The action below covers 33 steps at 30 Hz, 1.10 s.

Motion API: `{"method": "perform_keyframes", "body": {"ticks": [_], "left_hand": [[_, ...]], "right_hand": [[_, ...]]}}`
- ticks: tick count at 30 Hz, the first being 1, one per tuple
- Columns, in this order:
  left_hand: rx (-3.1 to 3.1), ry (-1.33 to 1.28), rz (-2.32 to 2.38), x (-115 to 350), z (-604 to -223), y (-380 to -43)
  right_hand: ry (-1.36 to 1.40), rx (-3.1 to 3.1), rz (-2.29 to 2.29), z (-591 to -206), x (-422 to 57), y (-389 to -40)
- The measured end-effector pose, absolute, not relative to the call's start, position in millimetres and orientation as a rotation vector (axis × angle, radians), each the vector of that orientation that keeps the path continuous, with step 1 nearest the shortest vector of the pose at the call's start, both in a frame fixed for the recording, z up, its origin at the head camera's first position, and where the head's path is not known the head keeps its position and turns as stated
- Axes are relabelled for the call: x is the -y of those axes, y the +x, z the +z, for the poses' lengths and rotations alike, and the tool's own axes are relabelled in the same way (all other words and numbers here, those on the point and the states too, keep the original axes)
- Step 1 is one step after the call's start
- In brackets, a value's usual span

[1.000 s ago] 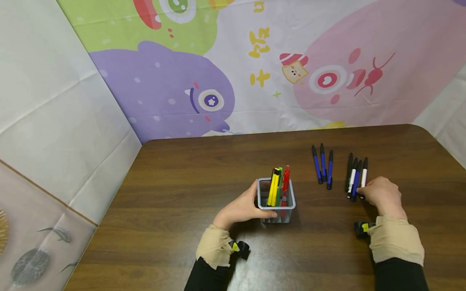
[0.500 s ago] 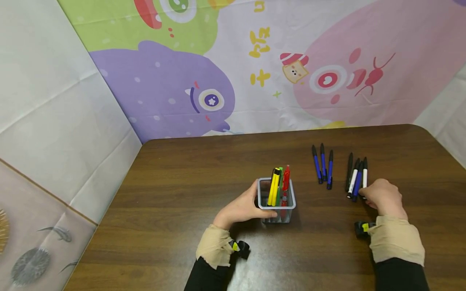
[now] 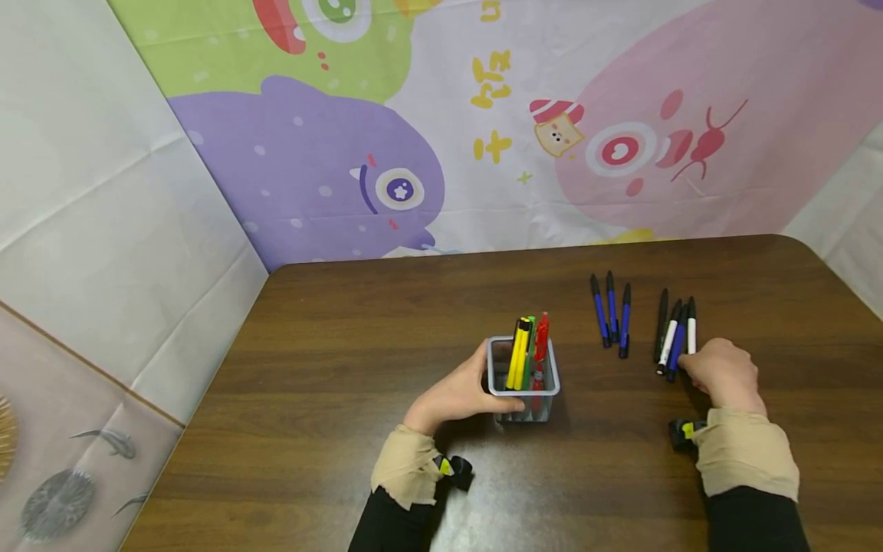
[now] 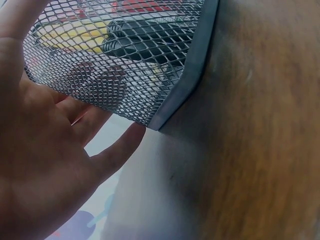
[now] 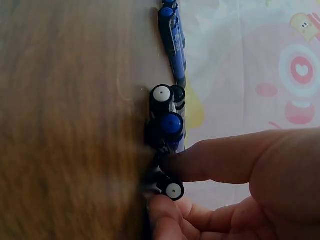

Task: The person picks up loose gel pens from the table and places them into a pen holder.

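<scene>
A mesh pen holder point(image 3: 524, 394) stands on the table with yellow point(image 3: 519, 356), green point(image 3: 529, 360) and red markers point(image 3: 541, 341) upright in it. My left hand point(image 3: 458, 392) grips its left side, thumb along the front; the left wrist view shows the mesh wall point(image 4: 125, 65) against the fingers. At the right, my right hand point(image 3: 724, 372) pinches the near end of a white-barrelled marker with a black cap point(image 3: 692, 330) between thumb and finger. Beside it lie a blue marker point(image 3: 677, 349), another white one point(image 3: 667, 345) and a black one point(image 3: 661, 330).
Three blue markers point(image 3: 612, 310) lie apart from that group, further left and back on the wooden table point(image 3: 331, 345). A cartoon-printed cloth point(image 3: 483, 199) hangs behind the table's far edge, and white cloth point(image 3: 124, 153) stands at the left.
In the right group, the blue marker and the white one left of it have shifted slightly to the right at their far ends. My right hand moved slightly; my left hand stayed put.
</scene>
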<state>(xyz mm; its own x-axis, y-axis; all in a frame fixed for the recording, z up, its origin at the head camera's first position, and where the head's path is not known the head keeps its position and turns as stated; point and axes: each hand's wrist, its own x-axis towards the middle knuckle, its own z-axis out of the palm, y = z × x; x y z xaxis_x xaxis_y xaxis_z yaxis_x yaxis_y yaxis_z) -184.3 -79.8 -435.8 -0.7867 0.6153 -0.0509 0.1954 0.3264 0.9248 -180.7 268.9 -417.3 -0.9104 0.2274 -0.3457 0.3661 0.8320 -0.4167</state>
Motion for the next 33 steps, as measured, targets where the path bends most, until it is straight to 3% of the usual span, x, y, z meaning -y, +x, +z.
{"method": "perform_keyframes", "body": {"ticks": [19,33], "left_hand": [[-2.220,0.726,1.446,80.1,-437.5,-185.9],[-2.222,0.721,1.446,80.0,-436.6,-185.3]], "right_hand": [[0.534,-2.829,-0.746,-410.3,-270.5,-180.0],[0.846,-3.196,-0.918,-408.4,-265.9,-182.1]]}}
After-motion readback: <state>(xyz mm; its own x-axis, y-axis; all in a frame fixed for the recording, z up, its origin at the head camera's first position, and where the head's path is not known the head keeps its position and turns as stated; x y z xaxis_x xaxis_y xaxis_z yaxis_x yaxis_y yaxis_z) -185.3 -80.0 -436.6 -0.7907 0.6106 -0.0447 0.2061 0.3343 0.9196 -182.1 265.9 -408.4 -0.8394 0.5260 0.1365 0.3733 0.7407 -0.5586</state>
